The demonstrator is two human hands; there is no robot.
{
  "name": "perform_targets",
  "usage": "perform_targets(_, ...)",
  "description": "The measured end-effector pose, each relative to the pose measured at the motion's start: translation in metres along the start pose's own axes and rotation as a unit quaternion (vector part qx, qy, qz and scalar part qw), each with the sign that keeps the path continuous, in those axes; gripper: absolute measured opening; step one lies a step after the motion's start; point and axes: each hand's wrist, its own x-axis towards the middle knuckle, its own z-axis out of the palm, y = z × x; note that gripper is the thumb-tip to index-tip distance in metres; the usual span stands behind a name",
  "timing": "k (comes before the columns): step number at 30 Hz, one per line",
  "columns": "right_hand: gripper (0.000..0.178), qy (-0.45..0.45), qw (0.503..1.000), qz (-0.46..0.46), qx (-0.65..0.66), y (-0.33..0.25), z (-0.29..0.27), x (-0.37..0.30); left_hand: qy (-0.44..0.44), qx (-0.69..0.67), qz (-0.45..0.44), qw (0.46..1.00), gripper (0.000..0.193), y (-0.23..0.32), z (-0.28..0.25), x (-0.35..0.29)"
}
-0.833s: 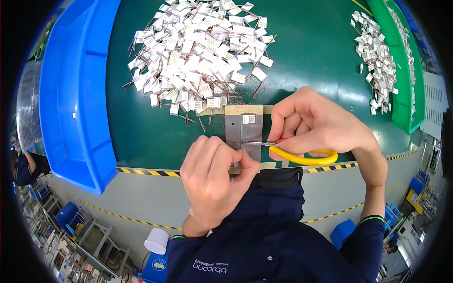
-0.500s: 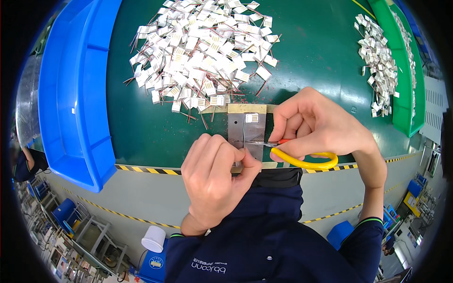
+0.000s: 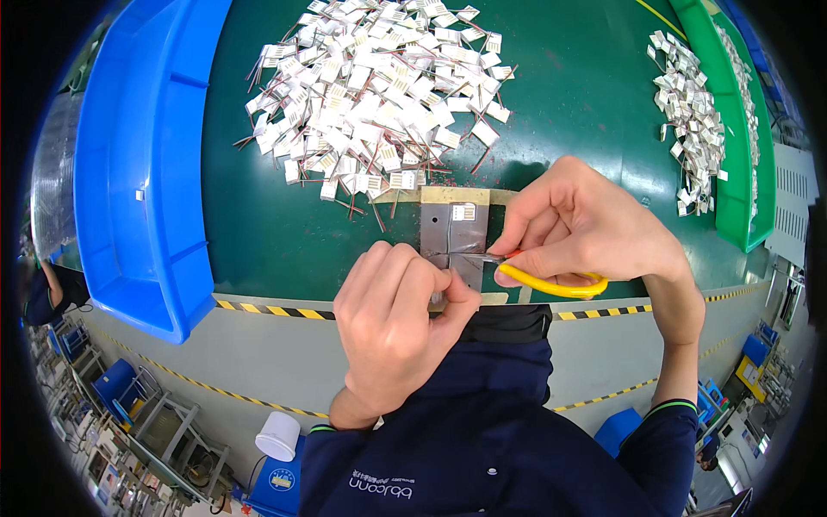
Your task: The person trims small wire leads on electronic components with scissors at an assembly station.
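My left hand point(image 3: 392, 323) is closed in a pinch on thin wire point(image 3: 449, 237), at the near edge of a small grey metal plate point(image 3: 435, 237). The wire runs up the plate beside a white flat USB-type connector point(image 3: 465, 213). In my right hand point(image 3: 586, 228) are scissors point(image 3: 551, 283) with a yellow loop handle and a bit of red showing. Their metal blades reach leftward across the plate to the wire, just above my left fingertips. Whether the blades are fully closed cannot be made out. Something pale shows partly beneath the left fingers.
A heap of white connectors with short wires point(image 3: 370, 95) lies beyond the plate on the green table point(image 3: 577, 95). A blue bin point(image 3: 142, 258) stands left, with a small white piece inside. At right are another connector pile point(image 3: 689, 121) and a green bin point(image 3: 732, 155). Striped tape marks the near edge.
The scissors' yellow loop has drawn in closer to my right fingers, and the blades sit slightly higher. My left hand keeps its pinch. The whole view has shifted slightly.
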Motion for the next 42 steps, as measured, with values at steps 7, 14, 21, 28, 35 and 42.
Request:
perform_targets(7, 0.015, -0.017, 0.997, -0.079, -0.006, 0.002, -0.006, -0.002, 0.043, -0.099, -0.106, 0.988, 0.015, 0.006, -0.008, -0.006)
perform_targets(14, 0.041, 0.01, 0.95, -0.276, 0.146, 0.018, 0.028, 0.008, 0.079, -0.364, -0.204, 0.906, 0.006, 0.014, -0.005, -0.008)
perform_targets(21, 0.037, 0.058, 0.932, -0.311, 0.177, 0.025, 0.034, 0.011, 0.098, -0.418, -0.196, 0.882, 0.007, 0.018, 0.005, 0.001)
perform_targets(28, 0.042, 0.093, 0.931, -0.314, 0.162, 0.026, 0.032, 0.012, 0.049, -0.44, -0.221, 0.869, 0.007, 0.013, -0.001, 0.002)
perform_targets(35, 0.039, 0.081, 0.93, -0.319, 0.166, 0.028, 0.033, 0.015, 0.046, -0.506, -0.237, 0.828, 0.008, 0.01, 0.001, 0.003)
perform_targets(42, 0.039, 0.068, 0.936, -0.312, 0.151, 0.031, 0.031, 0.015, 0.045, -0.515, -0.234, 0.823, 0.009, 0.004, 0.0, 0.007)
